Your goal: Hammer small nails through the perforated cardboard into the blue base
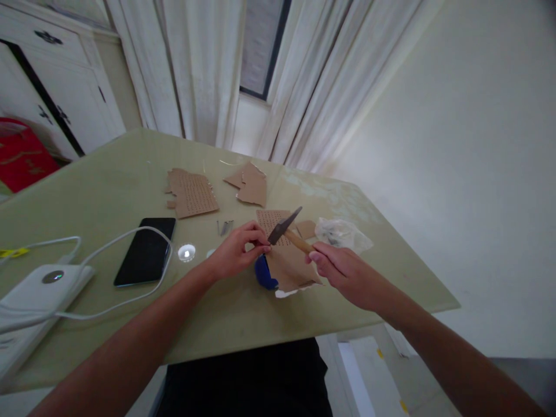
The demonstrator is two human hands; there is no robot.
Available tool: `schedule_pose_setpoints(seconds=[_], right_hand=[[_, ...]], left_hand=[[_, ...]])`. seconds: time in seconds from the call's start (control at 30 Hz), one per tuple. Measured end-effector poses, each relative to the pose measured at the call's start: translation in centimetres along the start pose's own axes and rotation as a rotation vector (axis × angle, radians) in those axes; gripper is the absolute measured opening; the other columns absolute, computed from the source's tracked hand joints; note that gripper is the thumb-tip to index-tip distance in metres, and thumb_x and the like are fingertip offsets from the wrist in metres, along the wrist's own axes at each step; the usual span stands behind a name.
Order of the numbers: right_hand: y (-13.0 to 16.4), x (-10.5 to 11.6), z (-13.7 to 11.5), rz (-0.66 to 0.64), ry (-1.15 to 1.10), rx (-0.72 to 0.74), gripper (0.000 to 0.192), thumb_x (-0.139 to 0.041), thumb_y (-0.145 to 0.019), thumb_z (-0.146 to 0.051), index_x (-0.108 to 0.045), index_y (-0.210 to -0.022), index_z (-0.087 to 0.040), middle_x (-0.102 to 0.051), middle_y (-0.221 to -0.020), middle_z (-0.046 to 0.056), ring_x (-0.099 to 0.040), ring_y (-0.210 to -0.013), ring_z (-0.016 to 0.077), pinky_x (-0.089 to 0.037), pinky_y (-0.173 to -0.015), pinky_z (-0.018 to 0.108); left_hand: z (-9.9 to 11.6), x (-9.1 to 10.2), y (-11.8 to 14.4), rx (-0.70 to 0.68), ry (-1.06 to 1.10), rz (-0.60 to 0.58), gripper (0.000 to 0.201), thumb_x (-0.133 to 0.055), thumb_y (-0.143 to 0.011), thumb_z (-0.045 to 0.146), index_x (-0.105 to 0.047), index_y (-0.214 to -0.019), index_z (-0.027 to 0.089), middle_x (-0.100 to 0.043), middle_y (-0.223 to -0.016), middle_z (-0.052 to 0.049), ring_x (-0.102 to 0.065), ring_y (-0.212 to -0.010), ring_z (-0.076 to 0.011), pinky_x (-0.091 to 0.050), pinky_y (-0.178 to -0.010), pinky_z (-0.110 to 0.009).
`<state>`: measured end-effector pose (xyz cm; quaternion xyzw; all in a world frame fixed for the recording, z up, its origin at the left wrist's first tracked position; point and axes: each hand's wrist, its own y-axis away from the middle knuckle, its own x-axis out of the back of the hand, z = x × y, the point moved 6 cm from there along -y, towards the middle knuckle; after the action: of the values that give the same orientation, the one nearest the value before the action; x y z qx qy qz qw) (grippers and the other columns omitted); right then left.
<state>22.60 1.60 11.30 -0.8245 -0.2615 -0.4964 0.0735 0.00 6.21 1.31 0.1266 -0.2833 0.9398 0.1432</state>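
My right hand (pixel 343 272) grips the wooden handle of a small hammer (pixel 286 227), whose dark metal head points up and left over a piece of brown cardboard (pixel 289 263). That cardboard is punched with rows of small holes and lies over a blue object (pixel 263 276). My left hand (pixel 238 250) pinches something small at the cardboard's left edge, right under the hammer head; what it pinches is too small to tell.
Two more torn cardboard pieces (pixel 193 194) (pixel 251 183) lie farther back. Several nails (pixel 225 227) sit by them. A black phone (pixel 146 251), a white box with a cable (pixel 41 288), a small round shiny object (pixel 186 252) and a clear plastic bag (pixel 342 233) lie on the greenish table (pixel 108 174).
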Motion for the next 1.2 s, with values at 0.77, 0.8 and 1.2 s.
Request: schedule_pose_setpoints(seconds=[0.77,0.8,1.2], right_hand=[[-0.4,-2.4,0.6,0.011,0.022,-0.014,0.041,-0.039,-0.118,-0.05,-0.056,-0.091,-0.024,-0.065,-0.082,0.001,-0.062,-0.077,0.0205,-0.038,-0.073,0.033],[-0.3,-2.3,0.6,0.024,0.01,-0.021,0.042,-0.038,-0.118,-0.05,-0.056,-0.091,-0.024,-0.065,-0.083,0.002,-0.062,-0.078,0.0207,-0.039,-0.073,0.033],[0.8,-1.1,5.0,0.436,-0.466,-0.092,0.043,-0.049,-0.113,-0.062,-0.064,-0.107,-0.022,-0.046,-0.067,-0.008,-0.039,-0.049,0.0104,-0.03,-0.045,0.024]], left_hand=[[-0.6,-0.5,0.6,0.119,0.106,0.049,0.072,-0.097,-0.08,0.036,-0.059,-0.139,0.02,-0.074,-0.117,-0.009,-0.074,-0.102,-0.0244,-0.063,-0.094,-0.043],[-0.6,-0.5,0.6,0.119,0.107,0.046,0.072,-0.097,-0.08,0.037,-0.059,-0.139,0.02,-0.074,-0.117,-0.009,-0.074,-0.103,-0.0244,-0.063,-0.095,-0.043],[-2.2,-0.5,1.2,0.355,0.171,0.206,0.062,-0.086,-0.086,0.053,-0.053,-0.128,0.022,-0.071,-0.117,-0.009,-0.075,-0.096,-0.023,-0.063,-0.082,-0.039]])
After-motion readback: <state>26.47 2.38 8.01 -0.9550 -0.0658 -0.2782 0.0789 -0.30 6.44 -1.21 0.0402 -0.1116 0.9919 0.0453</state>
